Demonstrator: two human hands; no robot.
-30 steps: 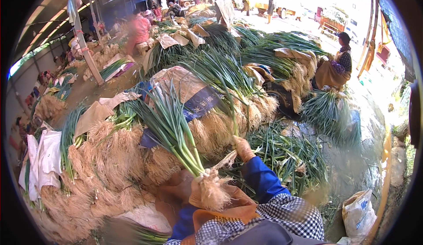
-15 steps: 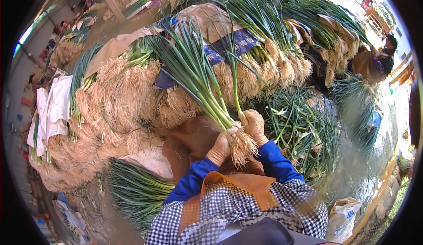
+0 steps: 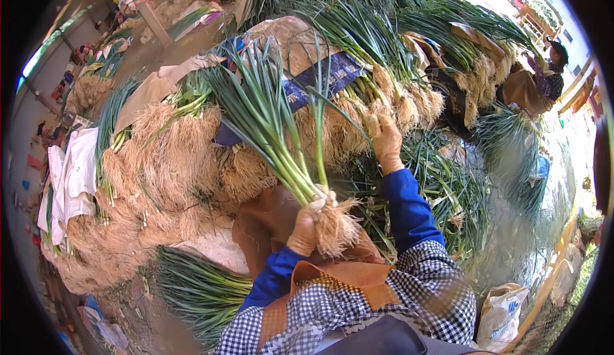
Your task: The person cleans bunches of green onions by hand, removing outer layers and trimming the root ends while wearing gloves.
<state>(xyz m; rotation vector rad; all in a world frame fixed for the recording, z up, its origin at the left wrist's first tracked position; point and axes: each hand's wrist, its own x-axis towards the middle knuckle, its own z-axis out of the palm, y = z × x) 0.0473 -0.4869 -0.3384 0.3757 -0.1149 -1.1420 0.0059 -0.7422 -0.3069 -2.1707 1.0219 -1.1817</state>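
A bundle of green onions (image 3: 291,163) slants up and to the left from my left hand (image 3: 304,230), which is closed around its white lower stems. The bushy pale roots (image 3: 336,227) hang out to the right of that grip. One green onion stands a little apart from the others, its base against the bundle. My right hand (image 3: 386,143) is off the bundle, reaching forward beside the roots of the piled green onions (image 3: 409,106). Its fingers are bent forward and apart, with nothing visible in them; their tips are partly hidden.
Large heaps of rooted green onions (image 3: 173,138) line the left and front, partly covered by brown sheets (image 3: 144,93). Loose leaves (image 3: 441,195) lie at the right. Another bunch (image 3: 198,291) rests at lower left. A white sack (image 3: 502,316) stands lower right; another person (image 3: 543,80) sits farther off.
My right hand has let go of the single green onion at the bundle and moved forward and right to the pile. My left hand has shifted slightly down and left with the bundle.
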